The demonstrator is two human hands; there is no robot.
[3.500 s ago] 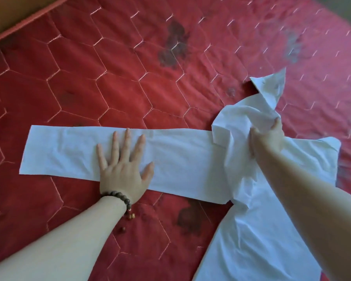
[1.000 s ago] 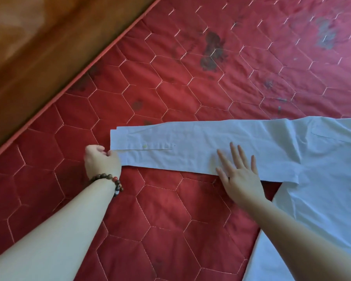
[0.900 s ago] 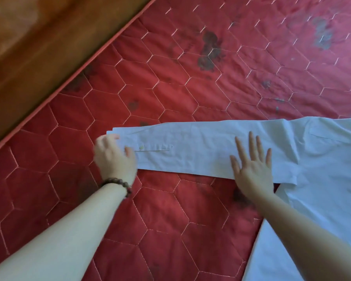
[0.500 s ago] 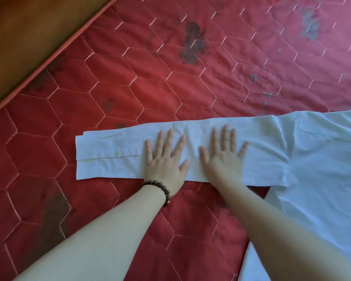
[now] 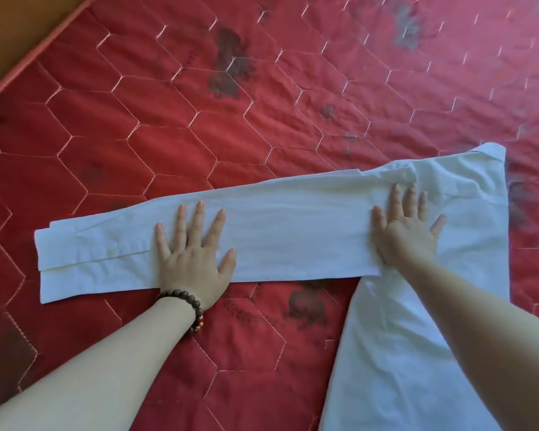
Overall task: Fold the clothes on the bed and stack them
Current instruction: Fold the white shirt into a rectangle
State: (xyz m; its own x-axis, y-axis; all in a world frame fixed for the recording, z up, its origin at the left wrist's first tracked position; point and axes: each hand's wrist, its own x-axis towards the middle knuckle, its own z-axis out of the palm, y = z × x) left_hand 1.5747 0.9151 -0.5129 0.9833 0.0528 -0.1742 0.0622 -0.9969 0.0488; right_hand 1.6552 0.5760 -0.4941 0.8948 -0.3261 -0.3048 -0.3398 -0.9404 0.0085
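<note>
A red quilted bed [image 5: 106, 144] with dark stains carries a white shirt [image 5: 402, 368], its sleeve [image 5: 293, 237] stretched flat leftward.

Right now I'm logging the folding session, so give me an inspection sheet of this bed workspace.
Surface: red quilted mattress with hexagon stitching and dark stains.
Job's things: white shirt lying on the mattress, its sleeves stretched out flat to the left, cuff button showing.
Clutter: nothing seen.
Grippers: left hand flat on the sleeves near the cuff, beaded bracelet on its wrist; right hand flat at the shoulder end.
Cables: nothing seen.
Surroundings: brown wooden surface beyond the mattress edge, top left.
</note>
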